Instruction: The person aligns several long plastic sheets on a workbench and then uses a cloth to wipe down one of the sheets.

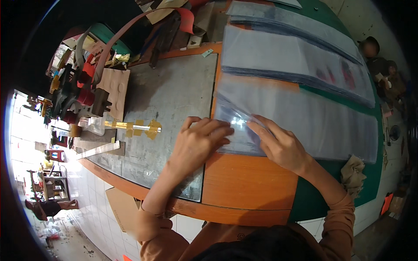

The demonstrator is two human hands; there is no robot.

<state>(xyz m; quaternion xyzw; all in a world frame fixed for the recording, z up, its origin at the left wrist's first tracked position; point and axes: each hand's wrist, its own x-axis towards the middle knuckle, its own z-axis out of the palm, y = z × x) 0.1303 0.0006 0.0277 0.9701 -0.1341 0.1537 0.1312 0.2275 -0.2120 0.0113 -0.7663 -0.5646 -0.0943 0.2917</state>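
A low stack of long, clear plastic sheets (322,117) lies in front of me. Near its left end, my right hand (281,143) pinches the top sheet between thumb and fingers, and the film there is raised in a shiny fold (238,121). Just left of it is my left hand (200,139), palm down with bent fingers slightly apart and fingertips at the stack's left edge. No object shows in it. The undersides of both hands' fingers are partly hidden.
Farther back lie more stacks of clear sheets (270,50). A grey metal plate (161,95) covers the table's left part, with taped strips (135,128) on it. Clamps and tools (80,95) crowd the left edge. A crumpled rag (353,174) lies right. Another person (383,65) sits beyond the table.
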